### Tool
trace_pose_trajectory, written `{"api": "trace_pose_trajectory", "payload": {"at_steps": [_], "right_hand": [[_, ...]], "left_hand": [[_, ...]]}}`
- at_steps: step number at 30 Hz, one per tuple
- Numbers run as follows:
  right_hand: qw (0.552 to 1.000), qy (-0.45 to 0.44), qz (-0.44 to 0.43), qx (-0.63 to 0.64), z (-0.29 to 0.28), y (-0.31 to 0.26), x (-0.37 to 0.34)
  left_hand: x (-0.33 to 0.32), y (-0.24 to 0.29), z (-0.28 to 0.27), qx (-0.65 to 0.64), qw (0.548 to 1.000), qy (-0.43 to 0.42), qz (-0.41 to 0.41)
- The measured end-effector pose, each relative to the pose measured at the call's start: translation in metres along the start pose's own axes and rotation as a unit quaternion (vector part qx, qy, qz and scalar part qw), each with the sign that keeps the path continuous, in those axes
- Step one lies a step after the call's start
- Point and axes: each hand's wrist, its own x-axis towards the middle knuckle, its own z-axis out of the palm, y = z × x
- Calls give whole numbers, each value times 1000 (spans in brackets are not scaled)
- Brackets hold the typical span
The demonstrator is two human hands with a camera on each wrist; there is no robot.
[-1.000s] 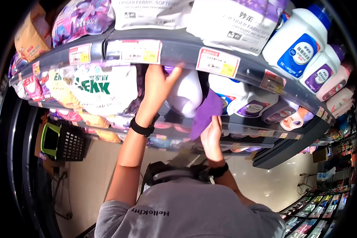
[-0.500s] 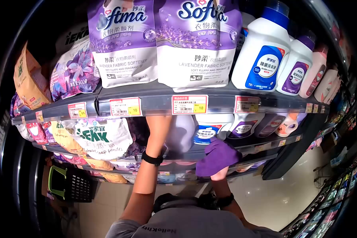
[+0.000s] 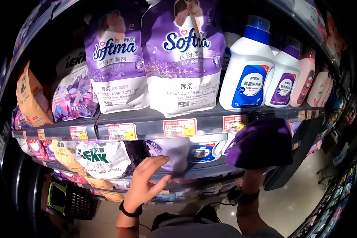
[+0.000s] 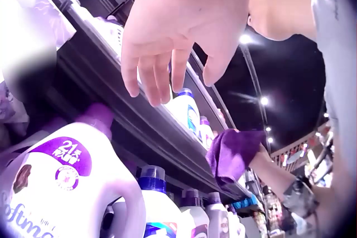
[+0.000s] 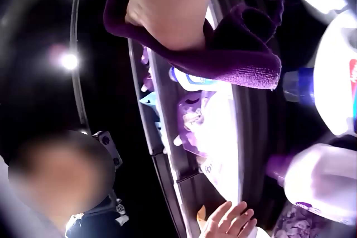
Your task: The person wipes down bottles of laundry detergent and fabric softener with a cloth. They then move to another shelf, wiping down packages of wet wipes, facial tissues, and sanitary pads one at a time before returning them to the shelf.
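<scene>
My left hand (image 3: 144, 184) is held in front of the lower shelf with nothing in it, fingers loosely spread. Just beyond its fingertips stands a pale Softma bottle (image 3: 172, 152), whose purple cap and handle show in the left wrist view. Over on the right, my right hand (image 5: 173, 15) grips a purple cloth (image 3: 261, 144). The cloth drapes over the fingers and hides them. In the head view it overlaps the upper shelf's edge, below the white detergent bottle (image 3: 248, 73) with a blue cap.
Softma pouches (image 3: 182, 67) and more bottles line the upper shelf (image 3: 146, 119), with price tags along its front. Soap powder bags (image 3: 103, 158) and white bottles (image 3: 204, 148) fill the lower shelf. A black basket (image 3: 81, 200) with a green handle is at lower left.
My left hand has drawn back out of the lower shelf towards me. My right hand has carried the cloth up and to the right. The head view now shows more of the upper shelf.
</scene>
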Motion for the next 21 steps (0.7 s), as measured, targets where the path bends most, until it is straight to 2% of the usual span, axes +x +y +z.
{"api": "trace_pose_trajectory", "payload": {"at_steps": [5, 7, 8, 9, 11, 13, 14, 16, 17, 18, 19, 20, 21], "right_hand": [[991, 5, -41, -131, 16, -1, 45], [968, 4, -50, -246, 18, 5, 62], [941, -5, -52, -335, 19, 7, 70], [899, -24, -57, -434, 20, 9, 77], [759, -94, -80, -639, 27, 9, 95], [614, -163, -96, -766, 40, 6, 117], [559, -183, -83, -804, 48, 5, 127], [476, -209, -49, -853, 62, 1, 150], [455, -221, -25, -862, 66, 0, 163], [441, -225, 4, -869, 72, -2, 174], [467, -319, -132, -814, 64, -8, 187], [573, -273, -20, -772, 60, -9, 199], [592, -290, -41, -751, 62, -13, 208]], "left_hand": [[-1, 6, 9, -20, 999, -46, 19], [-3, 6, 18, -34, 997, -64, 12], [-2, 8, 21, -52, 996, -66, 9], [3, 9, 26, -52, 996, -69, 21], [13, 19, 30, -28, 995, -92, 40], [28, 33, 31, 10, 993, -99, 64], [36, 40, 30, 45, 990, -96, 87], [52, 55, 29, 95, 988, -73, 97], [62, 64, 28, 96, 987, -62, 112], [73, 72, 27, 96, 986, -51, 126], [85, 77, 27, 85, 985, -49, 140], [98, 91, 25, 130, 978, -37, 157], [112, 97, 26, 130, 978, -9, 163]]}}
